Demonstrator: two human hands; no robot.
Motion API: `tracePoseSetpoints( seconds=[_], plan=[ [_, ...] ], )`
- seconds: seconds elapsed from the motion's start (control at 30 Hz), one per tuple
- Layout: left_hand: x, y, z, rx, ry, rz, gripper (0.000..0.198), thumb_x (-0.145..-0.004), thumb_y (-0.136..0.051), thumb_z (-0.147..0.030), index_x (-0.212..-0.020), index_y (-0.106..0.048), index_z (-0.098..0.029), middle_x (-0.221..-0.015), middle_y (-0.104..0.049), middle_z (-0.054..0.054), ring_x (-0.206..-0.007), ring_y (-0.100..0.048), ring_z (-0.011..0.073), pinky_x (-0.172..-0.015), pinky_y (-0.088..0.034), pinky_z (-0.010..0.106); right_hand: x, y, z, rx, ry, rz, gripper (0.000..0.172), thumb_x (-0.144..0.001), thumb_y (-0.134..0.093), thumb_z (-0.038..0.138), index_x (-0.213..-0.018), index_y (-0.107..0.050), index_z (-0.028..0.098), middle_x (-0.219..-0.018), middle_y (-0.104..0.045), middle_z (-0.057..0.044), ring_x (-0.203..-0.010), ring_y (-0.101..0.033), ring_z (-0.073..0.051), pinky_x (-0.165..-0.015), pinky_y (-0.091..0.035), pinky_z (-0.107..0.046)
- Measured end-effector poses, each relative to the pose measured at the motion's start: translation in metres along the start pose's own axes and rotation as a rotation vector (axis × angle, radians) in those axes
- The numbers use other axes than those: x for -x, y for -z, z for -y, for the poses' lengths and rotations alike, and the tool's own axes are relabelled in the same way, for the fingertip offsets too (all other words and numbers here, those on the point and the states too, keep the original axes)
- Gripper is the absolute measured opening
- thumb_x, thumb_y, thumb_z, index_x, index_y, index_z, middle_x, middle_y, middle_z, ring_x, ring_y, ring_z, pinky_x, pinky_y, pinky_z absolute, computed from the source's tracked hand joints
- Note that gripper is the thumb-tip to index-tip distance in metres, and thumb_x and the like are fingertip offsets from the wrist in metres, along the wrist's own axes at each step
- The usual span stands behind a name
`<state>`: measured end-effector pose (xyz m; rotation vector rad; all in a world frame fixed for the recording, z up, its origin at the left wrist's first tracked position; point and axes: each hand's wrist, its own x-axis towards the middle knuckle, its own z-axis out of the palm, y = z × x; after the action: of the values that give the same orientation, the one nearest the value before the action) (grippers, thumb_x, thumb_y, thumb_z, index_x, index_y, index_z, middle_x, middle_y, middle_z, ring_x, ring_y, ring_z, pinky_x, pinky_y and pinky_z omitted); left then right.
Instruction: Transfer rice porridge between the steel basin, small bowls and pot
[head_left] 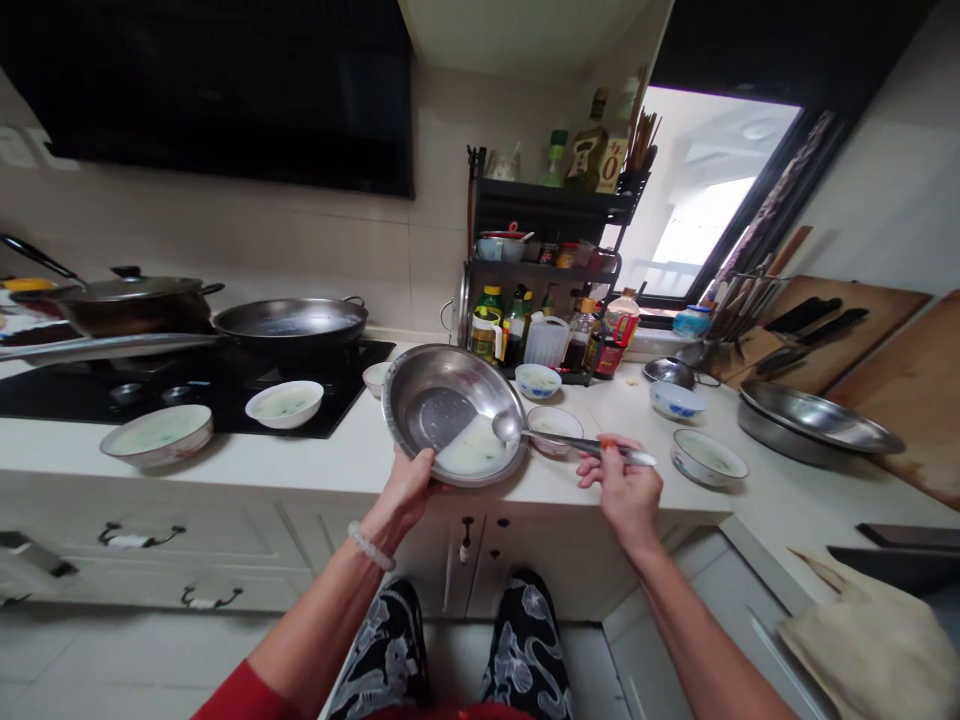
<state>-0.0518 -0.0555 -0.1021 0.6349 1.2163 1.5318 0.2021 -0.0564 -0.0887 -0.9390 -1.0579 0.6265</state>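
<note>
Leaning low on the right, a stainless-steel basin [427, 375] hangs over the front edge of the white surface [322, 465]; I can't tell whether its underside touches down. Milky soup [474, 452] with green flecks pools along its near right side. In the head view, the person's left hand [409, 488] has its grip closed on the near rim, thumb over the edge. The right hand [628, 490] has its grip closed around a ladle [559, 440], fingers curled near the end of the handle. The ladle's scoop sits inside the basin, above the soup's right edge.

Just beyond the basin's right side stands a patterned bowl [555, 451], partly behind the ladle's handle; behind it is a blue-and-white bowl [537, 391]. Two more bowls, a blue-flowered bowl [677, 411] and a dark-rimmed bowl [703, 474], stand farther right. Over on the left, a wide bowl [159, 456] and a small white bowl [289, 420] hold pale, green-flecked liquid near the front of the black cooktop [217, 400]. A wok [292, 338] and a lidded pan [135, 312] occupy the cooktop. Behind everything, a black rack [540, 271] carries bottles.
</note>
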Motion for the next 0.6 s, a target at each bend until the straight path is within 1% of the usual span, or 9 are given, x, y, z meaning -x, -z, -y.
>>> tracePoseSetpoints(
  seconds=[0.07, 0.13, 0.17, 0.23, 0.3, 0.47, 0.53, 0.6],
  plan=[
    [0.0, 0.0, 0.0, -0.025, 0.008, 0.021, 0.044, -0.063, -0.06, -0.015, -0.106, -0.052, -0.016, -0.081, -0.06, 0.005, -0.057, -0.056, 0.0143, -0.05, -0.052, 0.031, 0.009, -0.009, -0.006, 0.101, 0.073, 0.113, 0.029, -0.083, -0.059, 0.044, -0.095, -0.057, 0.017, -0.058, -0.063, 0.002, -0.044, -0.06, -0.013, -0.042, -0.05, -0.024],
    [-0.001, 0.001, 0.0, -0.032, 0.017, 0.017, 0.046, -0.063, -0.059, -0.014, -0.109, -0.05, -0.016, -0.083, -0.061, 0.006, -0.057, -0.056, 0.0143, -0.05, -0.052, 0.031, 0.015, -0.015, -0.012, 0.185, 0.145, 0.196, 0.027, -0.086, -0.056, 0.043, -0.096, -0.059, 0.018, -0.057, -0.062, 0.004, -0.043, -0.059, -0.012, -0.044, -0.052, -0.025],
    [-0.001, 0.001, 0.0, -0.032, 0.021, 0.013, 0.048, -0.064, -0.058, -0.013, -0.111, -0.05, -0.016, -0.085, -0.061, 0.007, -0.057, -0.057, 0.0145, -0.05, -0.052, 0.031, 0.016, -0.017, -0.014, 0.213, 0.163, 0.223, 0.026, -0.087, -0.055, 0.043, -0.096, -0.059, 0.019, -0.057, -0.062, 0.004, -0.043, -0.059, -0.011, -0.045, -0.052, -0.025],
    [-0.001, 0.0, 0.0, -0.033, 0.02, 0.009, 0.05, -0.064, -0.057, -0.012, -0.113, -0.049, -0.015, -0.085, -0.061, 0.008, -0.058, -0.057, 0.0148, -0.05, -0.052, 0.031, 0.017, -0.02, -0.017, 0.226, 0.15, 0.234, 0.026, -0.087, -0.054, 0.043, -0.096, -0.059, 0.019, -0.056, -0.062, 0.004, -0.042, -0.059, -0.011, -0.044, -0.052, -0.024],
    [0.0, 0.0, -0.001, -0.037, 0.018, 0.003, 0.052, -0.064, -0.056, -0.011, -0.115, -0.048, -0.015, -0.084, -0.061, 0.007, -0.058, -0.057, 0.0146, -0.049, -0.052, 0.029, 0.014, -0.022, -0.018, 0.188, 0.084, 0.191, 0.027, -0.087, -0.054, 0.044, -0.094, -0.056, 0.018, -0.054, -0.061, 0.004, -0.039, -0.058, -0.011, -0.041, -0.051, -0.023],
    [0.001, 0.0, -0.002, -0.03, 0.027, 0.003, 0.051, -0.064, -0.054, -0.012, -0.115, -0.047, -0.015, -0.08, -0.06, 0.005, -0.053, -0.054, 0.0135, -0.044, -0.049, 0.027, 0.001, -0.025, -0.02, 0.013, -0.11, -0.015, 0.029, -0.081, -0.061, 0.042, -0.09, -0.051, 0.016, -0.052, -0.063, 0.002, -0.041, -0.06, -0.014, -0.037, -0.048, -0.021],
    [0.0, 0.001, -0.001, -0.021, 0.027, 0.009, 0.051, -0.063, -0.055, -0.012, -0.114, -0.047, -0.015, -0.079, -0.06, 0.005, -0.052, -0.055, 0.0136, -0.045, -0.049, 0.028, -0.003, -0.025, -0.018, -0.05, -0.151, -0.063, 0.03, -0.077, -0.065, 0.04, -0.089, -0.051, 0.016, -0.052, -0.063, 0.002, -0.041, -0.06, -0.014, -0.035, -0.047, -0.02],
    [0.0, 0.001, -0.001, -0.011, 0.028, 0.008, 0.051, -0.063, -0.056, -0.012, -0.113, -0.048, -0.015, -0.079, -0.06, 0.005, -0.053, -0.055, 0.0139, -0.046, -0.05, 0.028, -0.005, -0.025, -0.017, -0.089, -0.172, -0.08, 0.031, -0.075, -0.067, 0.039, -0.088, -0.05, 0.016, -0.051, -0.063, 0.002, -0.04, -0.06, -0.014, -0.034, -0.046, -0.02]
  ],
)
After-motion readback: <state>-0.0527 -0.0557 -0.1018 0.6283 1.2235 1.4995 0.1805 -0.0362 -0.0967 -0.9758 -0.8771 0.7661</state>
